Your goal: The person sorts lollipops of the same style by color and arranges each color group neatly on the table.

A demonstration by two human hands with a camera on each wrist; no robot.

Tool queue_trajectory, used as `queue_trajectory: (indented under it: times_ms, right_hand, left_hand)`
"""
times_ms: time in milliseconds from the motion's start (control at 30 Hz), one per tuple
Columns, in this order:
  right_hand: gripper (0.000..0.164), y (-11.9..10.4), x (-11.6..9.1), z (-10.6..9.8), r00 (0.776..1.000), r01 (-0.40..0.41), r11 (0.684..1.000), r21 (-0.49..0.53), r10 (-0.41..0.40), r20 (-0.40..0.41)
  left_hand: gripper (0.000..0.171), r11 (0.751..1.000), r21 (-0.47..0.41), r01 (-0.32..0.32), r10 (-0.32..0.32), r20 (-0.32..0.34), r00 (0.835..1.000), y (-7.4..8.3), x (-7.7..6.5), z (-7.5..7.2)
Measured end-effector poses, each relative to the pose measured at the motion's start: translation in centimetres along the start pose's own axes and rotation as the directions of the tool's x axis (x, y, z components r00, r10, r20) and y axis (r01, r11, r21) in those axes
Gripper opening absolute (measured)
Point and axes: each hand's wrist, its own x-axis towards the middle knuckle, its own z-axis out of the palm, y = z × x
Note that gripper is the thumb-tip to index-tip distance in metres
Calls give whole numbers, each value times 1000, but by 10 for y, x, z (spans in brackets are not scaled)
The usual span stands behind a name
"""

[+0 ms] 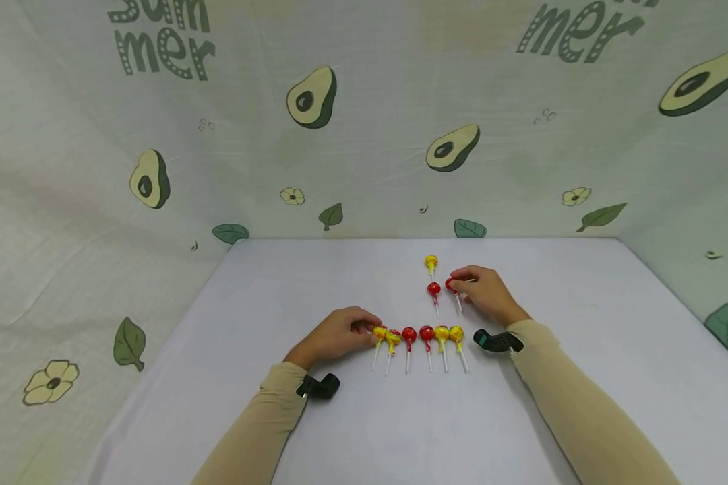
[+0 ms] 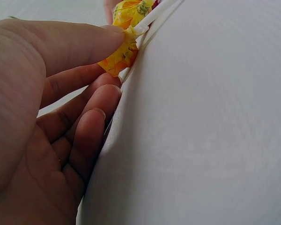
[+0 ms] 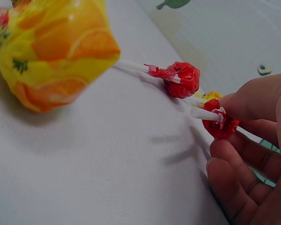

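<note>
My left hand point(image 1: 341, 332) is at the left end of a row of lollipops, thumb and fingers pinching the head of the yellow lollipop point(image 2: 119, 58). Farther back, my right hand point(image 1: 485, 291) pinches a red lollipop point(image 3: 220, 119) by its wrapped head, its white stick pointing toward me. Just left of it lies another red lollipop point(image 1: 433, 289), with a yellow lollipop point(image 1: 431, 261) behind that one. In the row, a second yellow lollipop point(image 1: 393, 339) sits close against the pinched one. To its right come two red lollipops, then two yellow ones, sticks toward me.
A white cloth covers the table point(image 1: 352, 276). Behind it hangs a pale curtain point(image 1: 376, 162) printed with avocados, leaves and flowers. Black wrist cameras are strapped on both forearms; the right one point(image 1: 496, 341) sits near the row's right end.
</note>
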Motion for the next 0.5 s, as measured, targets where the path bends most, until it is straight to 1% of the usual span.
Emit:
queue_trajectory:
  times_ms: [167, 367, 500]
  right_hand:
    - [36, -2, 1, 0, 1000, 5, 1000, -27, -5, -7]
    - [39, -1, 2, 1, 1000, 19, 999, -32, -19, 3]
    - [37, -2, 5, 3, 1000, 19, 999, -49, -18, 9]
  left_hand:
    - [26, 1000, 3, -7, 7, -1, 1000, 0, 2, 0]
    - [26, 999, 10, -41, 41, -4, 999, -2, 2, -1]
    - [25, 999, 11, -41, 41, -5, 999, -3, 2, -1]
